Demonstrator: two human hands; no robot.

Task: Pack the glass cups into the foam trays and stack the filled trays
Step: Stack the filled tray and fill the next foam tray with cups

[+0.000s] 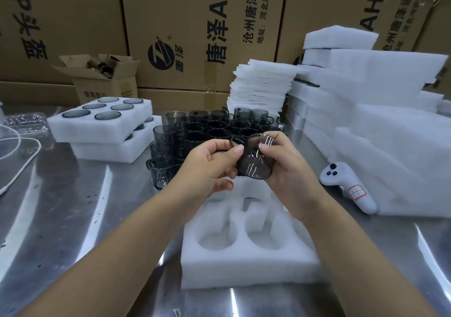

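Note:
Both hands hold one smoky glass cup (253,163) tilted on its side above a white foam tray (246,265) with empty round pockets. My left hand (210,168) pinches the cup's handle side with thumb and fingers. Around the cup's body curl the fingers of my right hand (285,168). Behind the hands stands a cluster of several dark glass cups (207,128) on the steel table. At the left, two filled foam trays (102,124) sit stacked, glass cups showing in the top one's pockets.
Stacks of white foam sheets (261,85) and foam blocks (380,126) fill the right side. A white handheld controller (349,187) lies by the blocks. Cardboard boxes (200,31) wall the back, a small open box (105,77) at left. White cable (22,155) and plastic packaging lie far left.

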